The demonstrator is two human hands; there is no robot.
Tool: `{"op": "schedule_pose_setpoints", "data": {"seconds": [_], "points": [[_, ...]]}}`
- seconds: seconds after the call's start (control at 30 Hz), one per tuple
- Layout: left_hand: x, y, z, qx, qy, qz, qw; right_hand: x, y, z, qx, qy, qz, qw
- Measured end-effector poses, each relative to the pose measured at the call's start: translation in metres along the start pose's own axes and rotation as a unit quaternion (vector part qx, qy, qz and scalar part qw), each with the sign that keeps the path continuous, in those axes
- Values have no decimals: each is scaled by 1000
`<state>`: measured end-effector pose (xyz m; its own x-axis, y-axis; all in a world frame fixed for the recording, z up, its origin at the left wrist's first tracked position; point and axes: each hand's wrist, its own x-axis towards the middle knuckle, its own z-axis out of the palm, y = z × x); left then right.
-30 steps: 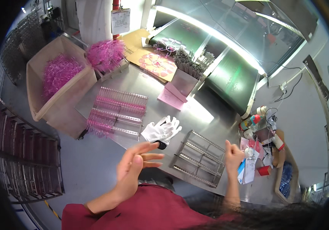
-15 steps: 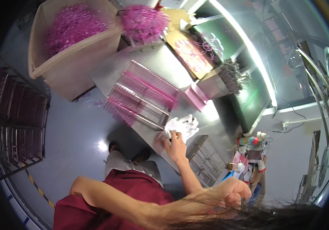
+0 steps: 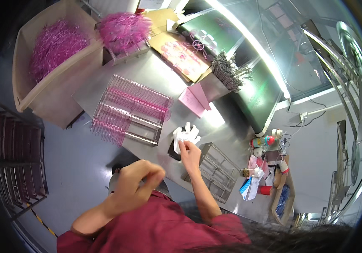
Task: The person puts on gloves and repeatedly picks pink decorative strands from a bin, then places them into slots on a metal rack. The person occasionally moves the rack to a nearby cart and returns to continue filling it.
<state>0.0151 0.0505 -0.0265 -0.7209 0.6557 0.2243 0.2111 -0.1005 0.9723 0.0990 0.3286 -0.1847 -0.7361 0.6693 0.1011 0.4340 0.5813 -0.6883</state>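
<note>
My right hand (image 3: 190,157) pinches the near edge of a white glove (image 3: 185,135) between thumb and fingers. The glove is crumpled, its fingers pointing away from me. Partly under it, a flat black object (image 3: 173,151) lies on the metal table (image 3: 147,158); its kind is hidden. My left hand (image 3: 139,185) hangs in the air nearer my body, fingers curled toward the thumb, slightly blurred, with nothing visible in it. Left of the glove stands a metal rack (image 3: 136,110) holding rows of thin, clear pink pieces.
An unfilled metal rack (image 3: 217,173) lies right of my right forearm. Behind stand pink blocks (image 3: 195,100), a bin of thin metal pieces (image 3: 227,71) and cardboard with pink parts (image 3: 181,57). A big tub (image 3: 58,90) of pink pieces is far left. Clutter (image 3: 265,168) sits right.
My left hand has come down from beside my hair at the lower right to in front of my body. My right hand still holds the glove, and the black object now shows beneath it. The view has shifted.
</note>
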Motion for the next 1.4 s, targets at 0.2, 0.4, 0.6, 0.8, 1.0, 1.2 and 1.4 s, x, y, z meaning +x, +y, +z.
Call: {"op": "schedule_pose_setpoints", "data": {"seconds": [0.2, 0.4, 0.6, 0.8, 1.0, 1.2, 1.4], "points": [[9, -101, 87, -82, -75, -205, 972, -50, -54, -15, 85, 65, -118, 987], [14, -101, 71, -12, -213, -277, 937, -79, -58, -7, 156, 77, -69, 982], [9, -93, 36, -338, -77, -445, 826, -74, -57, 2, 17, -4, -168, 986], [8, -131, 48, -411, 168, -242, 863, -68, -77, 4, 54, -48, -190, 979], [40, -126, 45, 269, -101, 16, 958, -59, -113, -13, 95, -39, -340, 935], [80, -47, 48, -522, -5, -219, 825, -58, -122, -27, 210, -149, -153, 954], [117, -94, 71, -71, -80, -10, 994, -60, -148, -33, 185, -149, -289, 927]]}}
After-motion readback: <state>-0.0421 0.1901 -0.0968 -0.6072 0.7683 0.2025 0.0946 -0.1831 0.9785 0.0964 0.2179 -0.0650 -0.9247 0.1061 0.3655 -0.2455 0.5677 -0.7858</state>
